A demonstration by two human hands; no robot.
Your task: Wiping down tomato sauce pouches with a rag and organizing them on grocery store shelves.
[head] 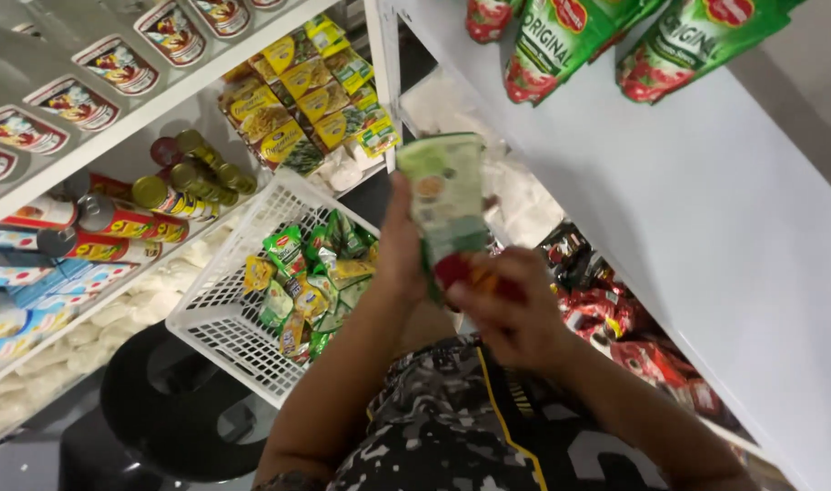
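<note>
Standing upright between both hands, a green sauce pouch [447, 195] with a red lower end sits in front of the person's chest, level with the edge of the white shelf [670, 209] on the right. The left hand [399, 255] has its grip closed around the pouch's left side and back, fingers hidden behind the pack. The right hand [515, 314] is curled shut on the pouch's red bottom end, which is blurred, so the exact finger hold cannot be told.

Just below and left of the hands, a white plastic basket [224, 318] rests tilted on a black round stool [161, 409] and holds many small green and yellow sachets [306, 282]. On top of the white shelf, more green pouches [561, 41] of the same kind lie in a row near its far edge. Under that shelf, red packets [615, 332] are stacked. To the left, a shelf unit carries gold-topped cans [192, 177], flat oval tins [79, 100] above them, and yellow boxes [306, 95] further along. The person's patterned grey shirt [443, 427] fills the bottom of the view.
</note>
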